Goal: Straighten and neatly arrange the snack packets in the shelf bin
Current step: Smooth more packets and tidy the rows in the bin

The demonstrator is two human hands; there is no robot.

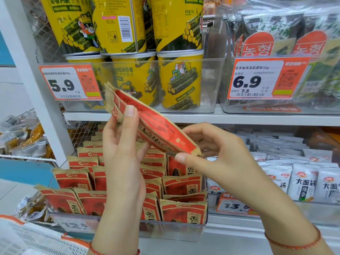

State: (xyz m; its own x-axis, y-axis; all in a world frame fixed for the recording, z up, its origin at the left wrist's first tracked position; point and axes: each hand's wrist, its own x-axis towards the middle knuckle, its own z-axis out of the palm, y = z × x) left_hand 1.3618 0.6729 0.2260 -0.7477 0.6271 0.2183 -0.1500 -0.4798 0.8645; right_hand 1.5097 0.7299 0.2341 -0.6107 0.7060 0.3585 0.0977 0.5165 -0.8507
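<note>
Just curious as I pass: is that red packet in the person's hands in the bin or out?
Out: the red packet is held tilted above the bin by both hands.

You stand in a shop, white metal shelves [184, 117], orange-and-white price tags [265, 79], clear plastic bins [211, 85] of yellow snack tubs [179, 80].

yellow canisters [179, 83] printed with seaweed rolls stand stacked in a clear bin on the upper shelf, behind an orange price tag [69, 82] reading 5.9. to their right, dark seaweed bags [276, 34] sit behind a 6.9 tag [266, 80]. white packets [303, 183] fill the lower right bin.
</note>
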